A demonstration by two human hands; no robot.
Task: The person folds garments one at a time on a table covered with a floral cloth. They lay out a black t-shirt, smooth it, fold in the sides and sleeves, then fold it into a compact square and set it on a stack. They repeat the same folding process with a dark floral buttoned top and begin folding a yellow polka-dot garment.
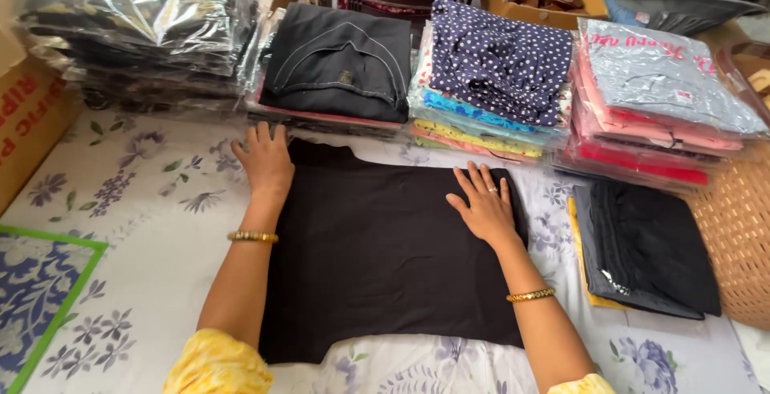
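Observation:
A black garment (385, 258) lies folded flat into a rectangle on a floral white sheet (152, 226). My left hand (265, 160) rests palm down on its far left corner, fingers spread toward the stacks behind. My right hand (484, 203) presses flat on the garment's upper right part, fingers apart, a ring on one finger. Both wrists wear gold bangles. Neither hand grips anything.
Behind the garment stand stacks of folded clothes: plastic-wrapped dark ones (144, 25), a black stack (341, 61), a dotted navy stack (497, 65), pink and grey packs (658, 97). A dark folded pile (650, 250) lies right, beside a woven basket (738, 234). A cardboard box (28, 121) stands left.

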